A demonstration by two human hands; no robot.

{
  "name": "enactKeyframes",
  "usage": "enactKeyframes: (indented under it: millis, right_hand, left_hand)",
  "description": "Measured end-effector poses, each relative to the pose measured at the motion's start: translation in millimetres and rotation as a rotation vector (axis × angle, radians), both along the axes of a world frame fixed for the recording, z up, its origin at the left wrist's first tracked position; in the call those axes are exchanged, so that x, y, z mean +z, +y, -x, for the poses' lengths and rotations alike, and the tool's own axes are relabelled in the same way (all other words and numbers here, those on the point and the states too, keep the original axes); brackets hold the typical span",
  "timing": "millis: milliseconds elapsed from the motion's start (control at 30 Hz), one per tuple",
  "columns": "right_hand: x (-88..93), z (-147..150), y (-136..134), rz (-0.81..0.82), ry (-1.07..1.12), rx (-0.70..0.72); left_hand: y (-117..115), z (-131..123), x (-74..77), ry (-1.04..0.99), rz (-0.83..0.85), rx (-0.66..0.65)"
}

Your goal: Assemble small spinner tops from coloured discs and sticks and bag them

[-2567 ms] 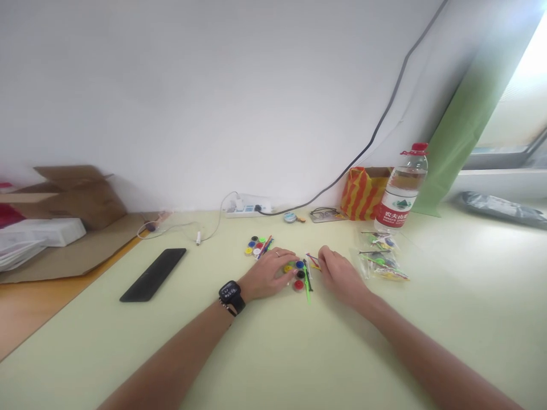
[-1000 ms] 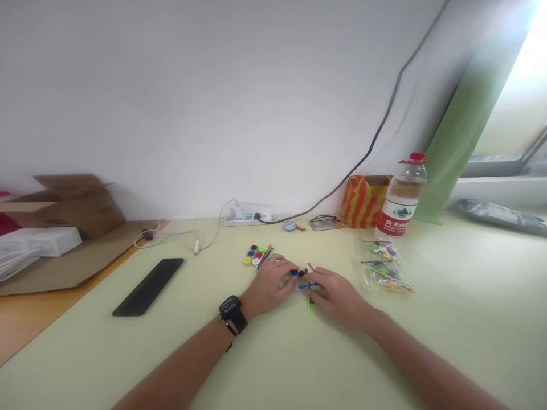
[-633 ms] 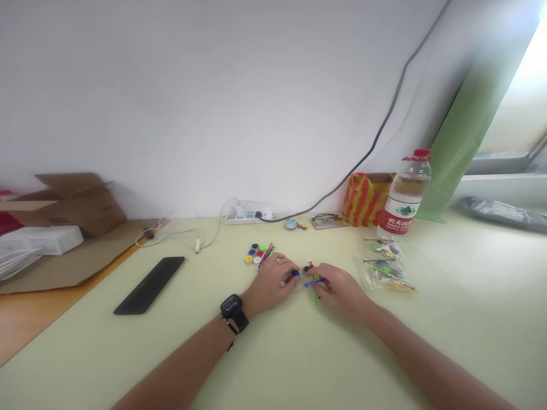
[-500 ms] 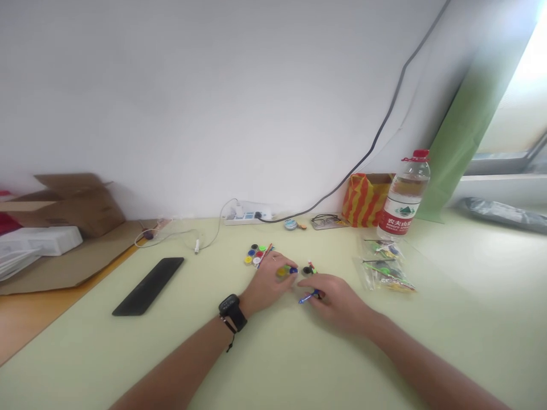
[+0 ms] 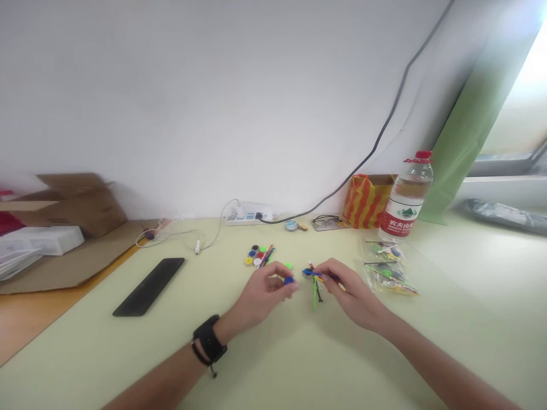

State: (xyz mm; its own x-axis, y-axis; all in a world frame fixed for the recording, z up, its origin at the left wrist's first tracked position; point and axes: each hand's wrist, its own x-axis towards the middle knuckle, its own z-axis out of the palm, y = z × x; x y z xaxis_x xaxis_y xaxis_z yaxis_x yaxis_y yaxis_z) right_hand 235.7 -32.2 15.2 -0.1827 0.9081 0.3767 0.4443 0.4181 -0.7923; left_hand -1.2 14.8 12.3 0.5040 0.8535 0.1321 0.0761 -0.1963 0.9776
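My left hand [image 5: 261,291] is raised a little off the pale green table [image 5: 273,353] and pinches a small blue round cap [image 5: 289,280] between thumb and fingers. My right hand [image 5: 348,290] pinches a thin blue stick [image 5: 314,274] whose tip points left toward the cap. Just below the stick lie a green stick [image 5: 315,296] and a dark one on the table. A green cap [image 5: 288,265] sits just behind my left fingers. Farther back is a cluster of coloured caps and sticks [image 5: 258,255].
A black phone [image 5: 149,278] lies at left. Clear bags of small parts [image 5: 387,267] lie at right, with a water bottle [image 5: 405,196] and striped bag [image 5: 366,200] behind. A power strip [image 5: 249,215], cables and glasses [image 5: 327,220] line the wall. Cardboard [image 5: 72,228] is far left.
Both hands have lifted off the table. The left one now holds the blue cap clear of the surface, and the right has raised the blue stick toward it.
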Motion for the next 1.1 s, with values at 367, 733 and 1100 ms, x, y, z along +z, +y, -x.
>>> enactKeyframes:
  millis: [367,733,1100]
  right_hand:
    - [-21.5,34,-12,0.164,0.295,0.169]
    - [-18.9,28,-15,-0.038,0.084,0.086]
    - [-24.6,25,-12,-0.065,-0.001,0.141]
  left_hand:
    - [-22,1,-13.8,-0.087,0.050,0.013]
    - [-28,3,-12.7,-0.009,-0.054,0.031]
    - [-30,6,-9.4,0.056,-0.142,-0.005]
